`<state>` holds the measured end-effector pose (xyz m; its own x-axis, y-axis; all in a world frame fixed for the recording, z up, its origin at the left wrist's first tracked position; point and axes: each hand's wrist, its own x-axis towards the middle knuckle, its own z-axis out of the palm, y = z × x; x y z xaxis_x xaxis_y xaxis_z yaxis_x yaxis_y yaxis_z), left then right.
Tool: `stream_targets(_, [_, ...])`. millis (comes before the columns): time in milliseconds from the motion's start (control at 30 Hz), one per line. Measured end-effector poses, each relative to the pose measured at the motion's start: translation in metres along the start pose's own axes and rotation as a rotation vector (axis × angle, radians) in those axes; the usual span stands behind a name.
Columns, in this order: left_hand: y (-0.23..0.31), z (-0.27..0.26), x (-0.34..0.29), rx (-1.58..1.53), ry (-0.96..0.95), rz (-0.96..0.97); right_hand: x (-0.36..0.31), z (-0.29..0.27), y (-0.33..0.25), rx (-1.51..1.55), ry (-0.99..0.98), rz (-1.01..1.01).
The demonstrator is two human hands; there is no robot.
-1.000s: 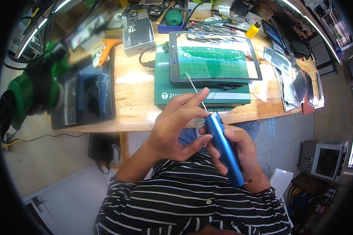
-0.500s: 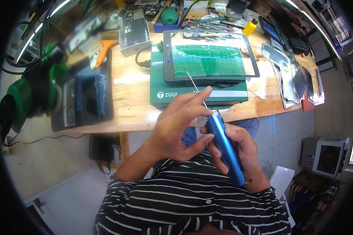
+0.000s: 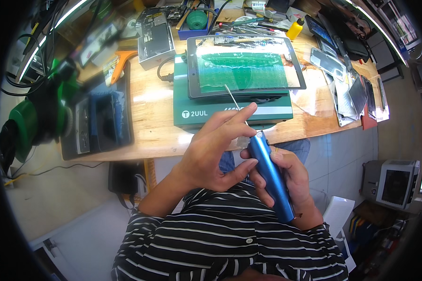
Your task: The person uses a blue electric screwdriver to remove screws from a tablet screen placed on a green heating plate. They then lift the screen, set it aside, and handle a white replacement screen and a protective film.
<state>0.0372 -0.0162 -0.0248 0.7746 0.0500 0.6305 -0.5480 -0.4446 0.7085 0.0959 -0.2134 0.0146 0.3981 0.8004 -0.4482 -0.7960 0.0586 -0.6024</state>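
Note:
My right hand [image 3: 293, 175] is wrapped round the handle of a blue, pen-like handheld tool [image 3: 272, 178]. A thin metal rod [image 3: 232, 97] runs from the tool's top end up and left, its tip over the near edge of the glass panel. My left hand [image 3: 215, 154] is at the tool's top end, index and middle fingers stretched out by the rod, thumb apart. Beside these fingers shows a small translucent lump [image 3: 242, 142]; what holds it is hidden. A black-framed tablet glass panel [image 3: 192, 70] lies on a green box-shaped machine [image 3: 183, 105].
Dark tablets [image 3: 112, 117] rest on a mat at left, near an orange-handled brush [image 3: 119, 65]. A white box [image 3: 157, 49] bears an opened device. Behind are many hand tools and a yellow bottle [image 3: 295, 29]. Phone panels and sheets [image 3: 347, 96] pile up at right.
The bench and machine have shifted slightly left in the view. Both hands and the blue tool keep nearly the same pose.

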Motion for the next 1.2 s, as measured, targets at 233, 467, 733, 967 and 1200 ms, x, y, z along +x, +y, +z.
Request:
stream_targets(233, [0.001,-0.004,-0.004,0.035,0.04,0.016,-0.003,-0.003,-0.004,-0.041,-0.009,-0.005])
stream_targets(467, [0.033,-0.054,0.003,0.352,-0.007,0.062,-0.027,-0.017,-0.025,-0.235,0.01,0.033])
stream_targets(733, [0.046,-0.046,0.018,0.38,-0.519,0.145,-0.057,-0.032,-0.05,-0.58,-0.241,0.334])
stream_targets(967, [0.047,-0.052,-0.015,0.023,-0.774,0.188,-0.053,-0.035,-0.052,-0.949,-0.641,0.361])
stream_targets(1200, [0.05,-0.073,-0.023,-0.143,-0.795,0.115,-0.051,-0.03,-0.061,-1.04,-0.705,0.451])
